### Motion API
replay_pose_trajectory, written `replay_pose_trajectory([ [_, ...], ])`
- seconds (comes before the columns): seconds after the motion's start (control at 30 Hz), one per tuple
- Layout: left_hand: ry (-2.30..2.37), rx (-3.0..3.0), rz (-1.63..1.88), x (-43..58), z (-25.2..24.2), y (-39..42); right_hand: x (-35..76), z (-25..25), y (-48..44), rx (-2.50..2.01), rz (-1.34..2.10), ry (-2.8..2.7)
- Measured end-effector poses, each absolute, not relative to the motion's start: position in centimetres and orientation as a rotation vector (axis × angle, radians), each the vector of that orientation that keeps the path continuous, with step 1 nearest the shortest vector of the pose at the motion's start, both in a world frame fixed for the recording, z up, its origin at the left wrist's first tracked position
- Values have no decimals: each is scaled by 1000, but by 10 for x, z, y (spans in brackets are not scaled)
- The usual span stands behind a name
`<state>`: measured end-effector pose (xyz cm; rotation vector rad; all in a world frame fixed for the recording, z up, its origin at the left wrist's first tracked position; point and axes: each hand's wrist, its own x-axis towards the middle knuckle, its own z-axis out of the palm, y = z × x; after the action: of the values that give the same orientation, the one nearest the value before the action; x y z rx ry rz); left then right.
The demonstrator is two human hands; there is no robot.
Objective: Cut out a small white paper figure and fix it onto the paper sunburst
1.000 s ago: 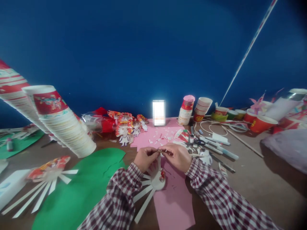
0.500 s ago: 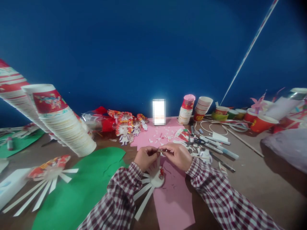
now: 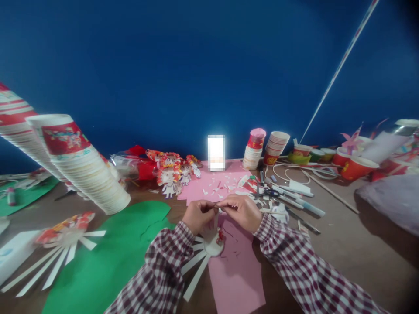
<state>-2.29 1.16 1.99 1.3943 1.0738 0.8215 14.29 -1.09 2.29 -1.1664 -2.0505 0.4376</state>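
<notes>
A cut paper cup (image 3: 214, 247) lies in front of me, its round white base showing and white strips fanned to the left. One strip on its right side is curled into a small red roll (image 3: 219, 236). Another strip (image 3: 215, 221) runs up from the base to my fingers. My left hand (image 3: 200, 215) pinches the end of that strip between thumb and fingers. From the other side my right hand (image 3: 241, 212) pinches at the same spot, the fingertips nearly touching. The held end is mostly hidden by fingers.
Pink paper (image 3: 237, 279) lies under the cup, green paper (image 3: 108, 257) to the left. Another cut cup (image 3: 70, 235) and tall leaning cup stacks (image 3: 88, 170) stand left. Pens (image 3: 307, 207), scissors (image 3: 271, 192) and scraps lie right. Paper figures (image 3: 169, 183) are behind.
Both hands stay pinched together over the cup with hardly any movement. The whole view has shifted very slightly.
</notes>
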Motion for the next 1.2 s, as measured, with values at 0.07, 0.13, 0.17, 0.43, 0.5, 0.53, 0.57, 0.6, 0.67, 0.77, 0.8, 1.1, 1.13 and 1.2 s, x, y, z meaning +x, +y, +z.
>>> replay_pose_trajectory([
  [0.07, 1087, 1365, 780, -23, 21, 11, 143, 23, -11, -1159, 432, -2050],
  [0.13, 1092, 1358, 760, -24, 21, 11, 143, 24, -12, -1151, 424, -2046],
  [0.17, 1094, 1363, 755, -24, 21, 11, 142, 24, -12, -1151, 419, -2045],
  [0.43, 1095, 1464, 720, -30, 15, 16, 141, 24, -13, -1181, 340, -2055],
  [0.5, 1094, 1465, 730, -30, 14, 17, 141, 25, -13, -1193, 337, -2059],
  [0.53, 1095, 1463, 737, -30, 14, 17, 141, 25, -13, -1197, 341, -2060],
  [0.57, 1096, 1463, 746, -31, 13, 17, 141, 25, -13, -1199, 348, -2062],
  [0.6, 1096, 1467, 755, -31, 11, 18, 141, 25, -13, -1198, 354, -2063],
  [0.67, 1095, 1480, 770, -31, 9, 19, 141, 25, -13, -1193, 360, -2068],
  [0.77, 1096, 1477, 775, -30, 6, 19, 142, 25, -13, -1205, 355, -2070],
  [0.8, 1093, 1471, 775, -30, 6, 19, 142, 25, -13, -1211, 354, -2071],
  [1.1, 1060, 1471, 756, -30, 9, 17, 142, 28, -14, -1223, 323, -2078],
  [1.13, 1065, 1460, 765, -29, 8, 18, 142, 28, -14, -1223, 317, -2082],
  [1.2, 1072, 1432, 777, -29, 6, 18, 141, 28, -14, -1223, 306, -2095],
])
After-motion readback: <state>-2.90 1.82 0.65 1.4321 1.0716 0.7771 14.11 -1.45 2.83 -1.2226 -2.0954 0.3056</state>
